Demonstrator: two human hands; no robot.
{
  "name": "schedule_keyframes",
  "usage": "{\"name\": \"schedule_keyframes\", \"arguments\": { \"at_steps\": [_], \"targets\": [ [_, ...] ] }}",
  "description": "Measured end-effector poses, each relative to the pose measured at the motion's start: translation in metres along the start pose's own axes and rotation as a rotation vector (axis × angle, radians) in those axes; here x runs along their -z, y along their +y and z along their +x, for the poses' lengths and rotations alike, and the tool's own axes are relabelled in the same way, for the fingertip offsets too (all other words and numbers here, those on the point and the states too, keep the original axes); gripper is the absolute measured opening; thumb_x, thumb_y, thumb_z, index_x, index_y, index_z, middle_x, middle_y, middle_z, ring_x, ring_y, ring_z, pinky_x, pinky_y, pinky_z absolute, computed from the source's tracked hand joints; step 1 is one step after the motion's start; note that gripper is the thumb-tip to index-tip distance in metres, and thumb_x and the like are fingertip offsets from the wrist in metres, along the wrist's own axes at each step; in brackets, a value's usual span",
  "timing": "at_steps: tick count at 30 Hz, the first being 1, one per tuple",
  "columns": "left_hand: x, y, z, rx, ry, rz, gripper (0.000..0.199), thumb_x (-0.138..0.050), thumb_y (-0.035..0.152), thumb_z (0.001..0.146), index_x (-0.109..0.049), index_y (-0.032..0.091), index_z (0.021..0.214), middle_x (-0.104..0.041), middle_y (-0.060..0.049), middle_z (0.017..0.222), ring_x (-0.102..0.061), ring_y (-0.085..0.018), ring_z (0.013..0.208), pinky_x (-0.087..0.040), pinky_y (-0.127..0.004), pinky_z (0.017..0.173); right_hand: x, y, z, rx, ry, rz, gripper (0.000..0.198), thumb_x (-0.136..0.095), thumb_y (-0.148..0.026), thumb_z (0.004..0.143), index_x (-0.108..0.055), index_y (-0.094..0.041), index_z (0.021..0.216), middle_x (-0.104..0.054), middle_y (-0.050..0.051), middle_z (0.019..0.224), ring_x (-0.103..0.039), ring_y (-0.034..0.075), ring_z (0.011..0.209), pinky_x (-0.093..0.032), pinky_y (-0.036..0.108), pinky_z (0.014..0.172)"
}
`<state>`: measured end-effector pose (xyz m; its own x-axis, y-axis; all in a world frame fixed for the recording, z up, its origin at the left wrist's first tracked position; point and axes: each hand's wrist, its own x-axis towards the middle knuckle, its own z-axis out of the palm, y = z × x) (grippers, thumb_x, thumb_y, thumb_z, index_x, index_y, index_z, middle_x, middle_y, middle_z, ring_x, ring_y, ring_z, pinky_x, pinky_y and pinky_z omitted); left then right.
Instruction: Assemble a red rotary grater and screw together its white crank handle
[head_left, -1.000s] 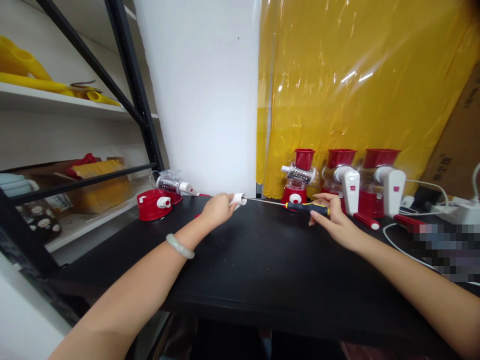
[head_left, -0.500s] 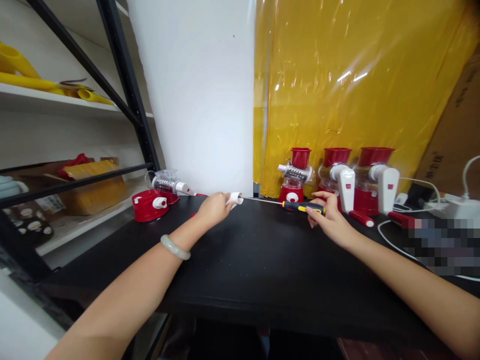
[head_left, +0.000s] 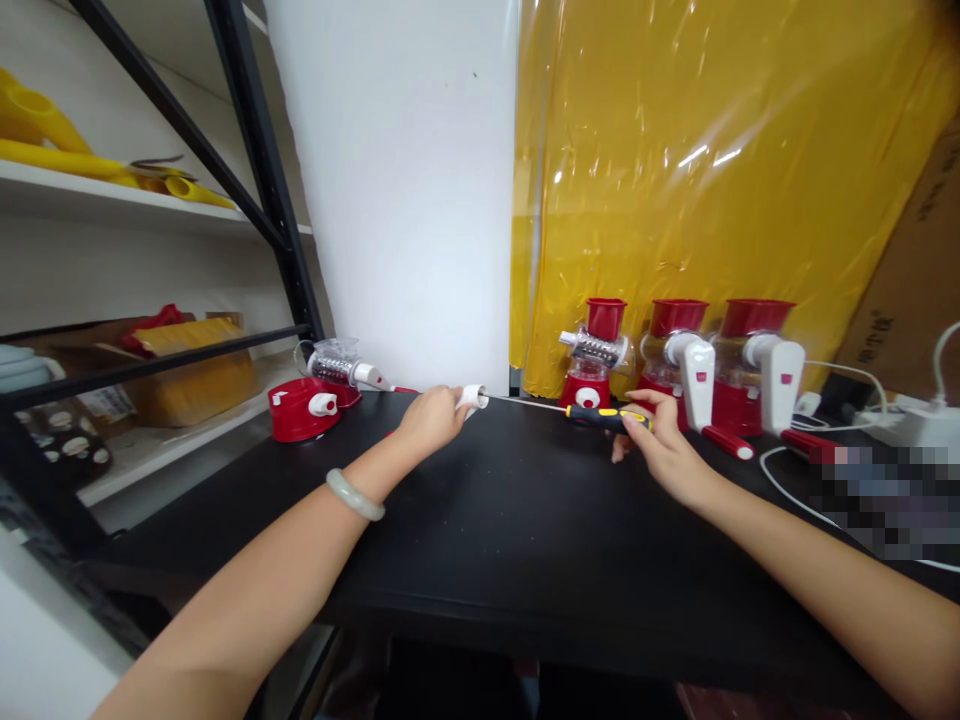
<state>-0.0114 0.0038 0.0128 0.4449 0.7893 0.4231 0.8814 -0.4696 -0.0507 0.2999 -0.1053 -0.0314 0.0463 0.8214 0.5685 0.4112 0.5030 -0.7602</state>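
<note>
My left hand (head_left: 433, 420) is closed around a white plastic crank part (head_left: 472, 396), whose round open end faces right. My right hand (head_left: 654, 432) grips the yellow and dark blue handle of a screwdriver (head_left: 600, 414). The screwdriver lies nearly level, and its metal shaft points left at the white part's opening. Whether the tip touches anything inside is hidden. Both hands are above the black table (head_left: 510, 540). Behind my left hand, at the table's far left, sits a red grater base (head_left: 300, 412) beside a clear housing with a metal drum (head_left: 335, 364).
Red and white rotary graters (head_left: 596, 350) stand along the back right, two with white crank arms (head_left: 699, 380) and red handles. A white cable (head_left: 787, 490) and a power strip (head_left: 919, 420) lie at the right. Metal-framed shelves (head_left: 262, 150) rise on the left.
My right fingers have shifted on the screwdriver handle, which looks turned, with different yellow and dark patches showing. The white part stays in my left hand. The view has moved slightly.
</note>
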Motion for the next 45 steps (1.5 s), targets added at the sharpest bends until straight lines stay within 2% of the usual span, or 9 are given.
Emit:
{"name": "schedule_keyframes", "arguments": {
  "at_steps": [3,8,12,16,18,22,30,37,45],
  "targets": [
    [0.003,-0.004,0.001,0.023,-0.025,-0.025,0.036,-0.041,0.041,0.093,-0.066,0.020,0.108,-0.070,-0.011,0.088,-0.066,-0.024,0.083,-0.045,-0.029,0.071,0.001,0.003,0.000,0.143,-0.035,-0.091,0.041,-0.050,-0.047,0.091,-0.030,-0.026,0.119,-0.061,0.004,0.095,-0.065,0.017,0.074,-0.052,0.038,0.077],
    [0.003,-0.004,0.001,-0.008,-0.051,-0.020,0.032,-0.045,0.040,0.091,-0.065,0.021,0.108,-0.070,-0.011,0.094,-0.065,-0.023,0.088,-0.045,-0.029,0.073,0.009,-0.010,-0.002,0.061,-0.101,-0.314,0.030,-0.047,-0.050,0.091,-0.049,-0.023,0.104,-0.065,0.003,0.075,-0.065,0.021,0.072,-0.050,0.035,0.069],
    [-0.002,-0.002,0.000,-0.036,-0.030,0.010,0.033,-0.046,0.040,0.091,-0.065,0.021,0.109,-0.069,-0.012,0.095,-0.065,-0.025,0.088,-0.045,-0.030,0.072,0.005,-0.009,0.001,-0.138,-0.127,-0.085,0.033,-0.040,-0.056,0.092,-0.043,-0.024,0.086,-0.051,-0.007,0.045,-0.056,0.016,0.042,-0.047,0.030,0.052],
    [-0.003,-0.003,0.000,-0.022,-0.035,0.003,0.034,-0.044,0.040,0.091,-0.065,0.021,0.111,-0.069,-0.011,0.092,-0.066,-0.025,0.084,-0.045,-0.030,0.069,0.000,0.002,0.004,-0.143,-0.068,0.170,0.039,-0.046,-0.057,0.089,-0.034,-0.026,0.110,-0.054,-0.009,0.055,-0.058,0.016,0.044,-0.048,0.030,0.051],
    [-0.001,-0.004,0.001,-0.011,-0.046,-0.010,0.033,-0.045,0.040,0.091,-0.065,0.021,0.109,-0.070,-0.011,0.090,-0.066,-0.025,0.083,-0.045,-0.030,0.068,0.002,0.004,0.005,-0.065,-0.043,0.165,0.048,-0.055,-0.053,0.086,-0.028,-0.027,0.116,-0.060,-0.006,0.068,-0.063,0.017,0.057,-0.052,0.034,0.062],
    [0.001,-0.003,0.000,-0.005,-0.045,-0.017,0.032,-0.044,0.040,0.091,-0.065,0.021,0.107,-0.070,-0.011,0.090,-0.066,-0.025,0.084,-0.045,-0.030,0.068,0.009,-0.001,0.004,0.000,-0.124,-0.036,0.037,-0.057,-0.050,0.086,-0.044,-0.024,0.108,-0.063,-0.001,0.072,-0.064,0.019,0.075,-0.048,0.037,0.078],
    [0.000,0.002,-0.005,-0.032,-0.001,0.046,0.033,-0.042,0.040,0.092,-0.064,0.018,0.104,-0.067,-0.012,0.094,-0.064,-0.025,0.086,-0.046,-0.031,0.071,0.005,-0.001,0.003,-0.227,-0.100,0.087,0.036,-0.045,-0.058,0.089,-0.039,-0.024,0.080,-0.053,-0.007,0.047,-0.051,0.013,0.037,-0.045,0.029,0.049],
    [0.003,-0.003,-0.002,0.031,0.004,0.042,0.033,-0.042,0.041,0.093,-0.063,0.020,0.107,-0.068,-0.011,0.094,-0.065,-0.024,0.086,-0.046,-0.030,0.070,0.000,0.014,0.004,-0.160,-0.189,0.354,0.046,-0.063,-0.047,0.083,-0.032,-0.028,0.112,-0.064,-0.004,0.083,-0.063,0.013,0.057,-0.053,0.038,0.071],
    [0.000,0.006,-0.006,0.007,-0.010,0.085,0.030,-0.043,0.037,0.092,-0.063,0.017,0.102,-0.066,-0.012,0.095,-0.064,-0.024,0.089,-0.047,-0.031,0.074,0.008,-0.004,0.003,-0.160,-0.193,0.131,0.032,-0.043,-0.052,0.094,-0.037,-0.023,0.080,-0.053,-0.009,0.043,-0.051,0.010,0.036,-0.051,0.033,0.067]
  ]
}}
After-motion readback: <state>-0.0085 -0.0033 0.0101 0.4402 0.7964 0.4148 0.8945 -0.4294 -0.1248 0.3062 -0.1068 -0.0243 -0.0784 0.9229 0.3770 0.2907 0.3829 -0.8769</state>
